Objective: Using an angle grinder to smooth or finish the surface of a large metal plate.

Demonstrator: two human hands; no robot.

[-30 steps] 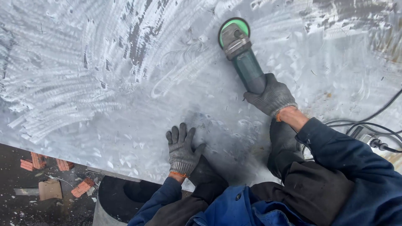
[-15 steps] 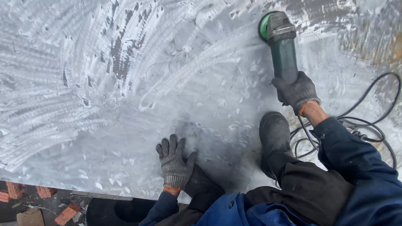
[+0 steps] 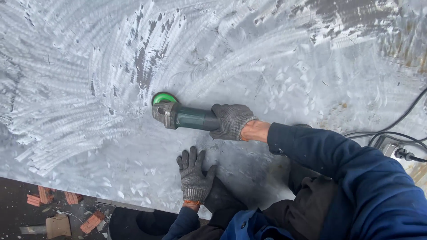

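In the head view, the gloved right hand (image 3: 231, 121) is clenched around the dark green body of an angle grinder (image 3: 180, 114) at the centre of the frame, its green disc resting on the scuffed metal sheet (image 3: 89, 89). Just below it, the gloved left hand (image 3: 194, 175) lies flat and released on the sheet, fingers spread. Black cables (image 3: 391, 133) trail at the right edge, and broken bricks (image 3: 44, 195) lie in the lower left corner.

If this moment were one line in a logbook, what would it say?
right hand: grips green angle grinder | disc on scuffed metal sheet | left hand: flat on sheet, gloved | cable at right
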